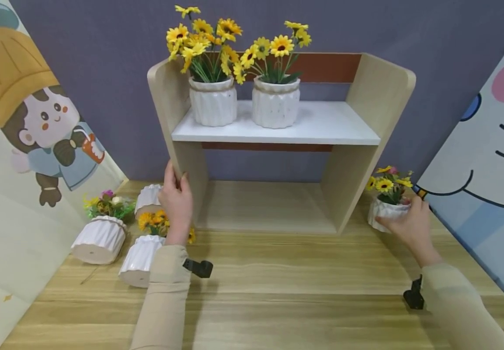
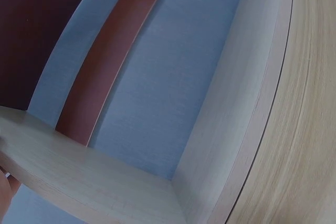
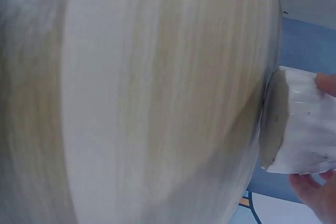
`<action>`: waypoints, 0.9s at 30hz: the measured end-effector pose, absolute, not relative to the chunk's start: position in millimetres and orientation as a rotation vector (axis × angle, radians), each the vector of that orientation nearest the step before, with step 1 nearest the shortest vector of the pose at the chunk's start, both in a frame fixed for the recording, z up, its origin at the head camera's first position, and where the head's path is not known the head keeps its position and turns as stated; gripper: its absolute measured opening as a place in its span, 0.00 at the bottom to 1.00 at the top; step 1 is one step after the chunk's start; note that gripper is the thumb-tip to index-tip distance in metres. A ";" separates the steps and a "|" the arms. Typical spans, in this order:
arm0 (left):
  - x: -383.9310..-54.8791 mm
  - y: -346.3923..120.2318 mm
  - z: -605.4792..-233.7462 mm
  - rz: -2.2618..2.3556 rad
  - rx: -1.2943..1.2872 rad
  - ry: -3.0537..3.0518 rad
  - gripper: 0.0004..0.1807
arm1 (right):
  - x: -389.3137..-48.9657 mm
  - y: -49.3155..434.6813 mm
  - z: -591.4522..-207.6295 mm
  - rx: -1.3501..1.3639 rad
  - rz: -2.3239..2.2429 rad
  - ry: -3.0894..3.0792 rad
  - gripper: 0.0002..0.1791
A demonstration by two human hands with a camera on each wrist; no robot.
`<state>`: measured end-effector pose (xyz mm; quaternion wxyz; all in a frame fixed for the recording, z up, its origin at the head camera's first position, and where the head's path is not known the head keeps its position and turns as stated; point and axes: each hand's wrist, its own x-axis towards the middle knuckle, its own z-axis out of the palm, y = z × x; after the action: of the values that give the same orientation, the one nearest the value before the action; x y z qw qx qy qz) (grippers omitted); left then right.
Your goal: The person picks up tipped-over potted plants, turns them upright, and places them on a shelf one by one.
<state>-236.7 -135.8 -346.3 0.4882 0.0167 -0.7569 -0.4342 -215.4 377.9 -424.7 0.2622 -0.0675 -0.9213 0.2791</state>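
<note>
My left hand (image 1: pixel 176 201) grips the left side panel of a wooden shelf (image 1: pixel 275 206), thumb by its front edge and fingers on the outside. Part of that hand (image 2: pixel 6 192) shows past the panel in the left wrist view. To the right of the shelf, my right hand (image 1: pixel 411 226) holds a small white pot of yellow and pink flowers (image 1: pixel 385 214) between thumb and fingers. In the right wrist view, the pot (image 3: pixel 304 124) shows its flat base close over the tabletop. Two white pots of yellow flowers (image 1: pixel 213 104) (image 1: pixel 275 104) stand upright on the upper board.
Left of the shelf, three white flower pots (image 1: pixel 100 236) (image 1: pixel 140 257) (image 1: pixel 148 197) lie tipped over with their bases toward me. A wood-grain tabletop (image 1: pixel 278 291) lies under everything. A dark wall (image 1: pixel 116 73) is behind, with cartoon-printed panels at both sides.
</note>
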 end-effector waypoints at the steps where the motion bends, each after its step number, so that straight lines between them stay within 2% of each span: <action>1: -236.3 -135.6 -346.4 -1.061 0.036 -1.841 0.22 | -214.4 378.2 -425.2 -0.190 0.764 -2.479 0.43; 12: -234.7 -136.5 -346.1 -1.070 0.008 -1.833 0.21 | -207.7 383.1 -428.2 -0.259 0.835 -2.489 0.44; 21: -235.9 -136.6 -347.2 -1.062 0.005 -1.834 0.21 | -202.9 384.8 -434.8 -0.216 0.845 -2.461 0.41; 27: -236.7 -136.5 -347.5 -1.059 0.009 -1.829 0.21 | -202.4 385.4 -439.3 -0.223 0.834 -2.469 0.43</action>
<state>-236.7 -136.5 -347.5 0.4918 0.0037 -0.7535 -0.4363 -202.4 385.4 -439.3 0.2600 -0.0823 -0.9115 0.3079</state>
